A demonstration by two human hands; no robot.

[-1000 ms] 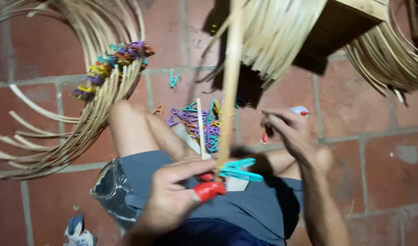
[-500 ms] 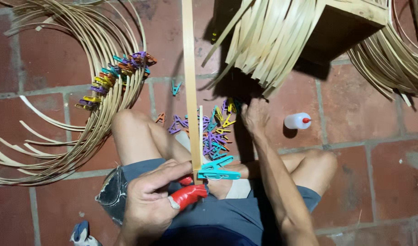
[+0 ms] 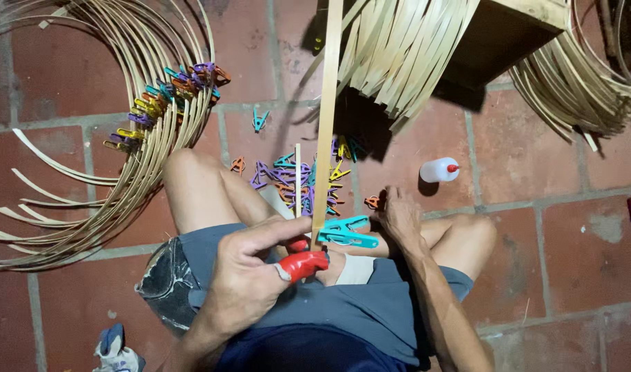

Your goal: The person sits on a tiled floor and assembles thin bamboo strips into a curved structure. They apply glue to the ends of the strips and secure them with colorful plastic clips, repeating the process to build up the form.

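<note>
Over the lap, the left hand (image 3: 250, 275) pinches the lower end of a long bamboo strip (image 3: 327, 117) that rises up and away toward the bundle of strips (image 3: 405, 48); a teal clothespin (image 3: 346, 233) is clamped on the strip just above that grip, and the thumb wears a red cap (image 3: 303, 264). Beyond the knees, the right hand (image 3: 400, 215) rests fingers-down on the brick floor (image 3: 570, 227), beside the pile of clothespins (image 3: 298, 180) — whether it has closed on one I cannot tell. The step looks like pinning strips together; the next move probably calls for picking one pin cleanly while the strip stays steady.
</note>
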